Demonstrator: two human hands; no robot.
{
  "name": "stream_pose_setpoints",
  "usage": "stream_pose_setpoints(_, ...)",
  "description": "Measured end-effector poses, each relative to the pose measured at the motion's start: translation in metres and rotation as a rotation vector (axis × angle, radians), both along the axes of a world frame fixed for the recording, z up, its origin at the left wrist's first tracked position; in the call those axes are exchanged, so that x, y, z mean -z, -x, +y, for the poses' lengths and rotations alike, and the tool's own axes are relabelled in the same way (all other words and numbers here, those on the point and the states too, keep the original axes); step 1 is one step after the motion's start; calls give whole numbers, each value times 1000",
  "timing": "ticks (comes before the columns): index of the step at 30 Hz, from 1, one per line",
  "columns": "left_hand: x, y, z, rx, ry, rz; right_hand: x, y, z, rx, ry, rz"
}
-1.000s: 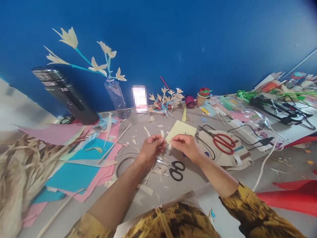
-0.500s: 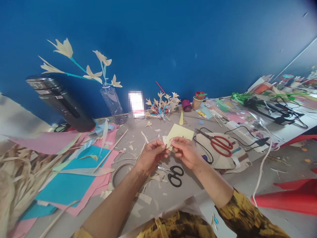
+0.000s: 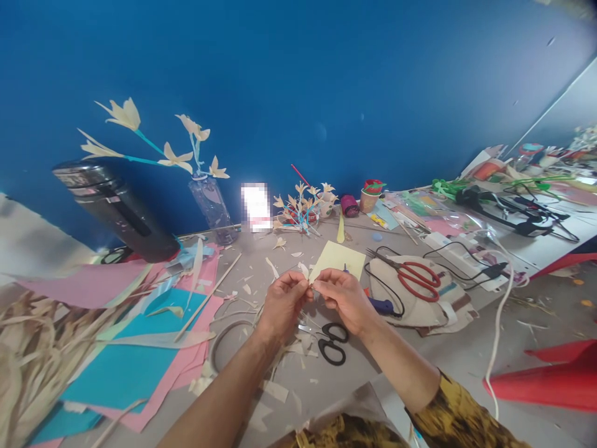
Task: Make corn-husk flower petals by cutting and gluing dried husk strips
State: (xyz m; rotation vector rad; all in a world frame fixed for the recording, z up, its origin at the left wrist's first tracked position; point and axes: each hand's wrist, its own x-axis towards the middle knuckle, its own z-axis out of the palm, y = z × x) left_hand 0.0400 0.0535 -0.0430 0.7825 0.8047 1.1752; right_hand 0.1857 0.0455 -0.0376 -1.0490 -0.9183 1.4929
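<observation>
My left hand and my right hand meet above the middle of the table. Thumbs and forefingers of both are pinched on a small pale husk piece, mostly covered by the fingertips. Behind them lies a yellow sheet of paper. Black-handled scissors rest below my hands, blades partly among pale scraps. By my right wrist shows the blue handle of a glue gun; the rest of it is hidden.
Red-handled scissors lie on a cloth bag at the right. Blue sheets and husk strips spread at the left. A dark flask and a bottle holding husk flowers stand by the wall.
The view has tilted up slightly. My hands have drawn closer together at the fingertips, and more of the glue gun now shows beside my right hand.
</observation>
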Motion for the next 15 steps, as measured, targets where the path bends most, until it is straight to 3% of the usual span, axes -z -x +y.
stream_pose_setpoints(8,-1,0,-1,1,-23,33,1,3,1,37,5,-67)
stream_pose_setpoints(15,-1,0,-2,54,72,40,-2,-4,3,-7,-43,18)
